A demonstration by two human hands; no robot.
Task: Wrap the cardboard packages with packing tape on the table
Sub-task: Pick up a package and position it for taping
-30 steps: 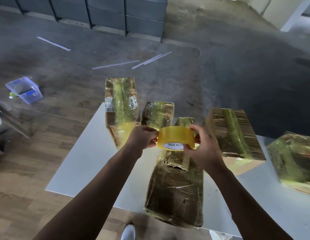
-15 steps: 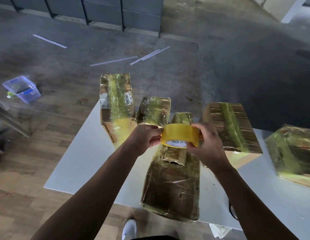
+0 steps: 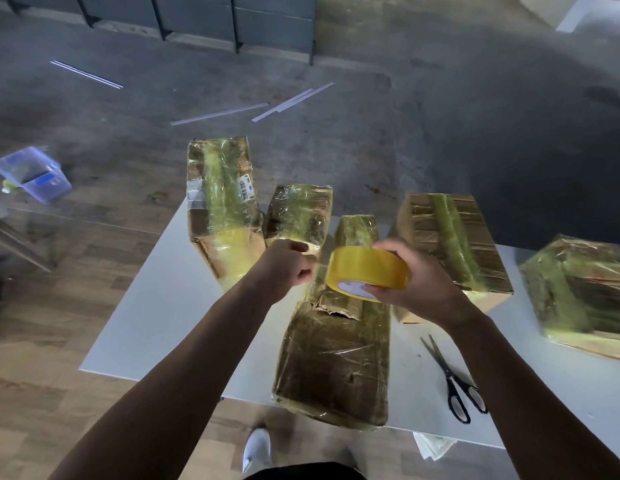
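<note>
A roll of yellow packing tape [image 3: 367, 271] hangs above the table, gripped by my right hand [image 3: 419, 289] with fingers over its top and thumb under its rim. Just left of the roll, my left hand [image 3: 288, 268] pinches the tape's loose end; the short clear strip barely shows. Below both hands lies a long cardboard package [image 3: 333, 358] wrapped in glossy tape, with a torn patch on top. Several more taped packages stand behind: a tall one [image 3: 222, 202], a small one [image 3: 298, 209], one at the right [image 3: 450, 244] and one at the far right [image 3: 578, 292].
Black-handled scissors [image 3: 450, 375] lie on the white table [image 3: 156, 306], right of the long package. On the floor at left sits a clear plastic container [image 3: 31, 173]. White strips lie on the grey floor beyond. My shoe [image 3: 256, 448] shows below the table's near edge.
My left hand has come off the roll and shifted a little to the left. My right hand has tilted the roll and moved it slightly right. The scissors have come into view.
</note>
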